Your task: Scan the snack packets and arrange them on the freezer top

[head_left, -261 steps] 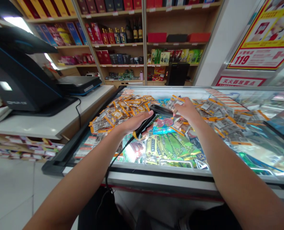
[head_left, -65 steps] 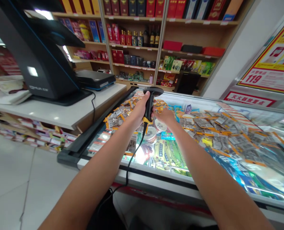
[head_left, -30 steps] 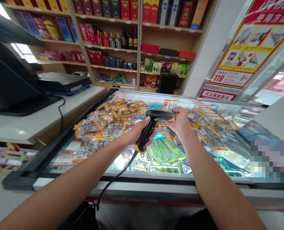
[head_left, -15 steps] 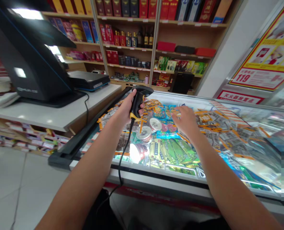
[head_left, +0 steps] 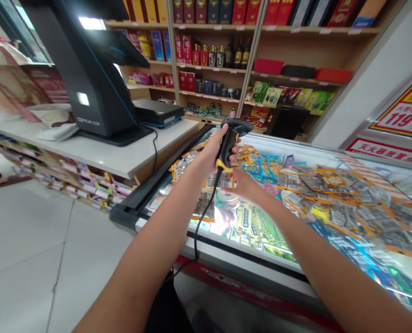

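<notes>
My left hand [head_left: 211, 156] is closed round the grip of a black barcode scanner [head_left: 238, 126] with a yellow collar, held upright above the glass lid of a chest freezer [head_left: 227, 252]. The scanner's black cable [head_left: 201, 222] hangs down over the freezer's front edge. Just below the scanner, my right hand [head_left: 246, 187] reaches left with its fingers stretched out low over the lid, and I see nothing in it. Several small orange-edged packets [head_left: 331, 185] lie spread across the glass to the right and behind both hands.
A white counter [head_left: 105, 155] on the left carries a black till terminal [head_left: 95, 88] and a flat black device [head_left: 159, 112]. Wooden shelves [head_left: 261, 55] of boxes and bottles line the back wall. Pale floor tiles [head_left: 35, 259] lie at the lower left.
My right hand has let go of the packet it held up to the scanner and moved left under it. My left hand has kept the scanner upright. The view has swung left.
</notes>
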{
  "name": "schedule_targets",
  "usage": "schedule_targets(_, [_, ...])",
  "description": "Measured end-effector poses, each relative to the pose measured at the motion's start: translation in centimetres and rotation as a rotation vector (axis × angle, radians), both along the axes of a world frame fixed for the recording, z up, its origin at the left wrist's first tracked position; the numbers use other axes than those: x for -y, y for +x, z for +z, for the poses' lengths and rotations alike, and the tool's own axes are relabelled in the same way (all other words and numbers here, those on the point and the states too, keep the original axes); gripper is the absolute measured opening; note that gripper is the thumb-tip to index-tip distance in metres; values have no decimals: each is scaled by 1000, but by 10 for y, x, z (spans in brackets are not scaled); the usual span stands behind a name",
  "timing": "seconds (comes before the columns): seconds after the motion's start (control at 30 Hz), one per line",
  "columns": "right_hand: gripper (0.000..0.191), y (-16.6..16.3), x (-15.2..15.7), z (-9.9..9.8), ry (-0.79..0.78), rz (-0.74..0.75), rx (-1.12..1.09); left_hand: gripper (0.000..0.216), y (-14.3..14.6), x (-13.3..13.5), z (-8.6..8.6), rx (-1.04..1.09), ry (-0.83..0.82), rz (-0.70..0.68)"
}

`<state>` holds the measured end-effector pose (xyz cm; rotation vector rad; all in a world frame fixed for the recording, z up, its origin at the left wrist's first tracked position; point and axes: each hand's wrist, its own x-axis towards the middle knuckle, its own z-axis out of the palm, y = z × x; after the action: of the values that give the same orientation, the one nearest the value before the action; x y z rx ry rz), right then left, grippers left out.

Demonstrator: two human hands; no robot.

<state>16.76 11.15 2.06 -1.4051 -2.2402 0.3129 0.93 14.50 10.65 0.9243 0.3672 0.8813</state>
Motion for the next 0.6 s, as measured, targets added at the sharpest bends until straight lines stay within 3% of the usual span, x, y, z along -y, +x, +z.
schedule_targets(0.13, [64, 35, 11, 24, -135, 28, -262, 53, 10, 6, 2, -70, 18, -17])
schedule_targets(0.23, [66, 70, 22, 40, -337, -45, -373, 55, 19, 9, -2, -147, 101, -51])
schedule_targets(0.3, [63, 95, 27, 43, -378, -105, -448, 54, 25, 13, -7, -198, 200, -96])
schedule_targets(0.4, [50, 128, 33, 38, -301, -149, -587, 53, 31, 21, -13, -283, 343, -170])
schedule_targets(0.53, [70, 162, 36, 31, -135, -261, -706, 57, 36, 29, -20, -419, 476, -257])
schedule_targets(0.6, [69, 175, 36, 31, -44, -362, -769, 56, 38, 29, -24, -466, 523, -281])
